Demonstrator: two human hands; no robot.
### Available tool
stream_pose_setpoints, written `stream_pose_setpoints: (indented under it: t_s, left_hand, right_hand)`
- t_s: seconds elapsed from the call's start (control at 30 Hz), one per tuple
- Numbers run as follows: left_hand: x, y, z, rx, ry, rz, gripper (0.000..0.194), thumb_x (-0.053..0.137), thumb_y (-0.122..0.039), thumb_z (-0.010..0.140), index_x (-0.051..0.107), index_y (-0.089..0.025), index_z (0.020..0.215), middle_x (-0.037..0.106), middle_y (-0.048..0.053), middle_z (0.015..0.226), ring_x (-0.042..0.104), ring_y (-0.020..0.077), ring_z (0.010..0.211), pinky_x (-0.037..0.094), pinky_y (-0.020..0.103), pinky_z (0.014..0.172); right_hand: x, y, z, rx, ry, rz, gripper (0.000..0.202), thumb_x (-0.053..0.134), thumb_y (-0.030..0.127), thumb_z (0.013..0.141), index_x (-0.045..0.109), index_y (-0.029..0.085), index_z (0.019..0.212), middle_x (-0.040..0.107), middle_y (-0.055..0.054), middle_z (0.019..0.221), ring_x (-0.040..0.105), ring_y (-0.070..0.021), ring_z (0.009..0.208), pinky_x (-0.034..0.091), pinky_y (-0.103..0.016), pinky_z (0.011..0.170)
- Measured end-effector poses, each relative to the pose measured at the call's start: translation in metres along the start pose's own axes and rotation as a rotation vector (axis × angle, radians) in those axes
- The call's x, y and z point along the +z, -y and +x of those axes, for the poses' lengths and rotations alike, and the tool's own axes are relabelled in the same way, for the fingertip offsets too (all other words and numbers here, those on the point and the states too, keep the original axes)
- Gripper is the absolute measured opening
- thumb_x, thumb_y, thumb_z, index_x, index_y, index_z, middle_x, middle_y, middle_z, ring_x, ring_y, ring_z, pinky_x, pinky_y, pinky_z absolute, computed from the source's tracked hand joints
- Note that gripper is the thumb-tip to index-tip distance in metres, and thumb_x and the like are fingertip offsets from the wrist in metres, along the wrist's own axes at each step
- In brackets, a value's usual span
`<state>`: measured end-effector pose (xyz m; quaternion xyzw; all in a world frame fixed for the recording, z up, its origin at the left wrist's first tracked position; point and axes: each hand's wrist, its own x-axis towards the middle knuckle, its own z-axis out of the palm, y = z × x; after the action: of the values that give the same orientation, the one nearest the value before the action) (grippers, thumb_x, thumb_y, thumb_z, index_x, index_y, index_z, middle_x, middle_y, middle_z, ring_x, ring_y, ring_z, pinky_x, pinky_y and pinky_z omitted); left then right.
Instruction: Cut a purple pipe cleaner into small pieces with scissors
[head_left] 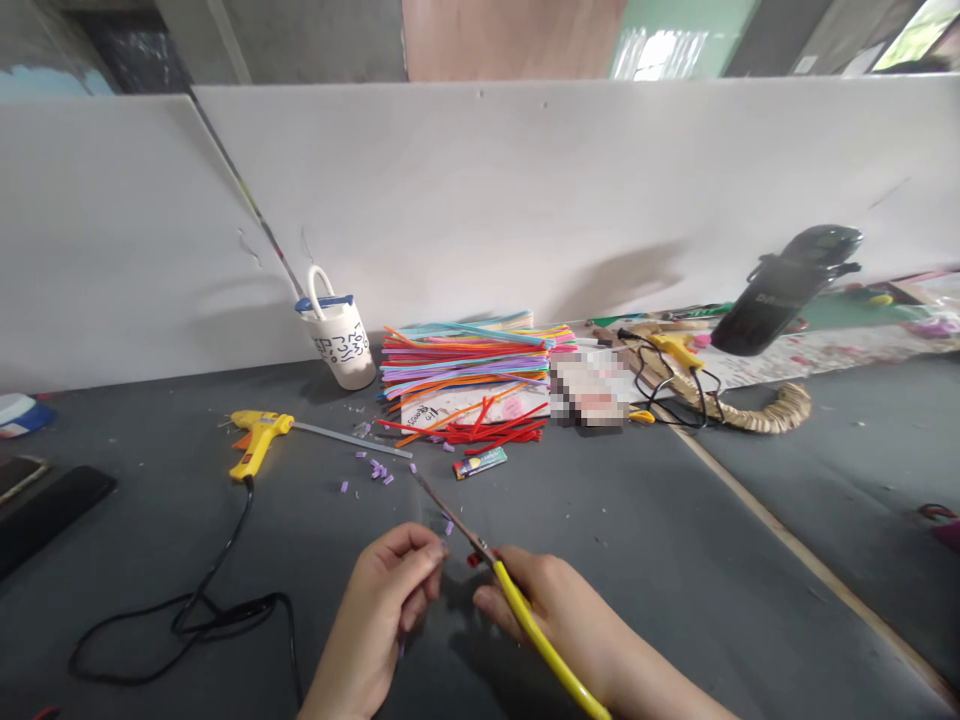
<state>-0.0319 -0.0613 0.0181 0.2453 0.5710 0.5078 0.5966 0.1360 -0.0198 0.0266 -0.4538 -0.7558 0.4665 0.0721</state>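
My right hand (551,610) is closed on scissors (536,630) with yellow handles. Their dark blades point up and left, toward small purple pieces (381,472) scattered on the grey table. Something small and red shows beside the scissors' pivot, at my right fingertips. Just left of the blades, my left hand (397,595) has its thumb and index finger pinched together. A bit of purple shows below its curled fingers, but what the pinch holds is too small to name. A small teal box (480,463) lies beyond the scissors' tip.
A yellow glue gun (259,437) with a black cord lies on the left. Behind are a white cup (343,345), colourful pipe cleaners (465,360) and red ones (499,430). Another yellow glue gun (679,350) and a black bottle (780,295) stand back right.
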Motion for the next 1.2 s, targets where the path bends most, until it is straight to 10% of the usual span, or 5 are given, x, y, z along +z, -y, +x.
stream_pose_setpoints:
  t_s: [0.23, 0.57, 1.2]
  left_hand:
    - [0.011, 0.01, -0.002, -0.214, 0.2, 0.091, 0.021, 0.065, -0.034, 0.069, 0.061, -0.014, 0.067, 0.059, -0.001, 0.047, 0.039, 0.0034, 0.029, 0.016, 0.015, 0.029]
    - [0.011, 0.008, -0.001, -0.138, 0.129, 0.055, 0.018, 0.066, -0.029, 0.068, 0.058, -0.014, 0.064, 0.055, -0.003, 0.046, 0.031, 0.0006, 0.031, 0.013, 0.015, 0.034]
    - [-0.003, -0.001, -0.005, 0.093, -0.018, -0.137, 0.009, 0.057, -0.02, 0.075, 0.06, -0.014, 0.069, 0.055, -0.003, 0.05, 0.024, 0.0003, 0.038, 0.017, 0.014, 0.039]
  right_hand:
    - [-0.001, 0.005, 0.001, -0.122, -0.1, 0.218, 0.002, 0.049, 0.017, 0.072, 0.051, 0.016, 0.073, 0.055, 0.003, 0.061, 0.044, -0.009, 0.053, 0.034, -0.017, 0.05]
    - [-0.005, 0.001, 0.002, -0.103, -0.164, 0.151, 0.013, 0.047, 0.029, 0.08, 0.048, 0.017, 0.074, 0.052, 0.002, 0.062, 0.043, -0.0105, 0.054, 0.033, -0.019, 0.05]
    - [-0.009, 0.006, -0.008, -0.04, 0.163, -0.112, 0.037, 0.047, 0.055, 0.08, 0.049, 0.019, 0.074, 0.05, 0.002, 0.063, 0.037, -0.0098, 0.052, 0.024, -0.02, 0.046]
